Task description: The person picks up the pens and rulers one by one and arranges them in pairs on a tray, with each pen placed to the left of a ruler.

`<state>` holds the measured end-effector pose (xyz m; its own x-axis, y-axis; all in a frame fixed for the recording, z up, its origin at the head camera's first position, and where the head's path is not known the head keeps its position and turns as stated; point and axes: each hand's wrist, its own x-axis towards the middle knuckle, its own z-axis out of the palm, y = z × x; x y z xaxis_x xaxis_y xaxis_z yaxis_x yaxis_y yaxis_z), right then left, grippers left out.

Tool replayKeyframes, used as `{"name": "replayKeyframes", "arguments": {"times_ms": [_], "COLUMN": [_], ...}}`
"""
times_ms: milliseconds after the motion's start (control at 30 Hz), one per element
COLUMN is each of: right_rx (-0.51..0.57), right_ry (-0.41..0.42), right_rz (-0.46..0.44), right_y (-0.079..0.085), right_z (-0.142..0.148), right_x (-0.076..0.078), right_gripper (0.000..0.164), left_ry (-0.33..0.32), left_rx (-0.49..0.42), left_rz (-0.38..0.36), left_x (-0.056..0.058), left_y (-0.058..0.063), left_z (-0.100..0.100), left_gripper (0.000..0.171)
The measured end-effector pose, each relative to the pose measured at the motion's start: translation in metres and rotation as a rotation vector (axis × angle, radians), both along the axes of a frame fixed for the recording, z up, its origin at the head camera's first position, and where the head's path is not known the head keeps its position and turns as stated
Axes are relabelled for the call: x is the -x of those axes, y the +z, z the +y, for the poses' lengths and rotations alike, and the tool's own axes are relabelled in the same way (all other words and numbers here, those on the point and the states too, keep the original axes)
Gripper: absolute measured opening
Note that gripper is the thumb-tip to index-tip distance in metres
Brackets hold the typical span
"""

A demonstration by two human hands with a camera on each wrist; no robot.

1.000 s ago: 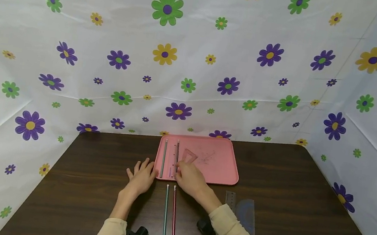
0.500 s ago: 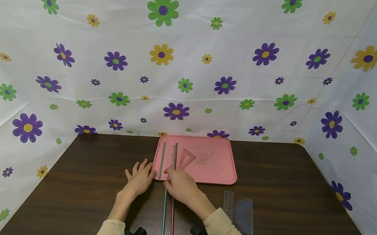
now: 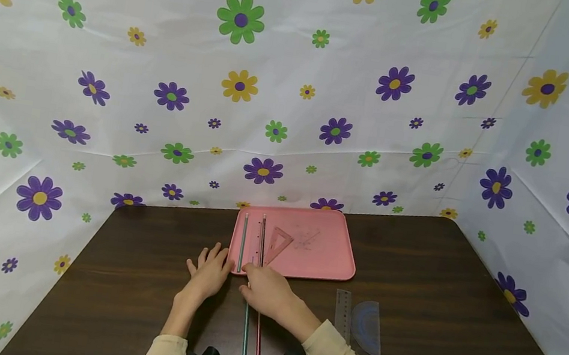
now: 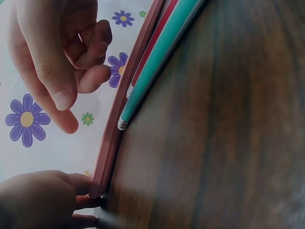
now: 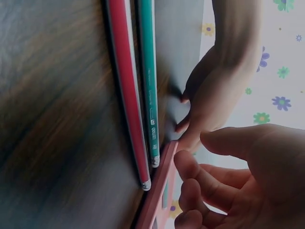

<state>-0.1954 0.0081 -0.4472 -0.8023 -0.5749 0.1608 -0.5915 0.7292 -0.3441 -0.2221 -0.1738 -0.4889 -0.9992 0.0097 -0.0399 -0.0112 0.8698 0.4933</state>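
My left hand (image 3: 210, 271) lies beside the near left corner of the pink tray (image 3: 327, 262), fingers spread and thumb against the rim. My right hand (image 3: 271, 291) hovers over the tray's near edge with loosely bent fingers. In the right wrist view its thumb and fingertips stand apart with nothing between them. Below it, a green pencil (image 3: 245, 348) and a red pencil (image 3: 258, 350) lie side by side, eraser ends by the tray. In the tray are a green pencil (image 3: 243, 244), a dark pencil (image 3: 263, 241), a partly hidden clear ruler (image 3: 257, 237) and a set square (image 3: 279, 242).
A clear short ruler (image 3: 342, 313) and a bluish protractor (image 3: 367, 328) lie on the dark wooden table (image 3: 437, 296), right of the pencils. A flower-print cloth (image 3: 295, 100) stands behind the table and along its sides.
My right hand has let go of the things in the tray and come back toward the near rim. The set square now shows more fully. My left hand stays at the tray corner.
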Motion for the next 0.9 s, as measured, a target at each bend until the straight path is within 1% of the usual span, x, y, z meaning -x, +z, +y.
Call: {"name": "replayKeyframes", "arguments": {"times_ms": [233, 500, 633, 733, 900], "right_rx": [-0.044, -0.126, -0.141, -0.149, -0.163], "right_ry": [-0.039, -0.081, -0.079, -0.069, -0.065], "right_rz": [0.000, -0.003, 0.003, -0.014, -0.032], "right_y": [0.001, 0.003, 0.001, 0.001, -0.002], "right_z": [-0.003, -0.006, -0.007, -0.007, -0.009], "right_x": [-0.008, -0.018, -0.022, -0.025, -0.029], "right_gripper": [0.039, 0.043, 0.048, 0.052, 0.052], "left_ry": [-0.001, -0.006, -0.005, -0.006, -0.006], "left_rx": [0.000, -0.002, -0.004, -0.008, -0.012], "left_rz": [0.009, 0.014, 0.019, 0.018, 0.015], "left_x": [0.000, 0.000, 0.000, -0.001, -0.001], "left_y": [-0.001, 0.000, 0.000, 0.000, 0.001], "left_z": [0.000, -0.001, -0.001, -0.001, 0.000], "left_gripper": [0.049, 0.049, 0.049, 0.049, 0.049]}}
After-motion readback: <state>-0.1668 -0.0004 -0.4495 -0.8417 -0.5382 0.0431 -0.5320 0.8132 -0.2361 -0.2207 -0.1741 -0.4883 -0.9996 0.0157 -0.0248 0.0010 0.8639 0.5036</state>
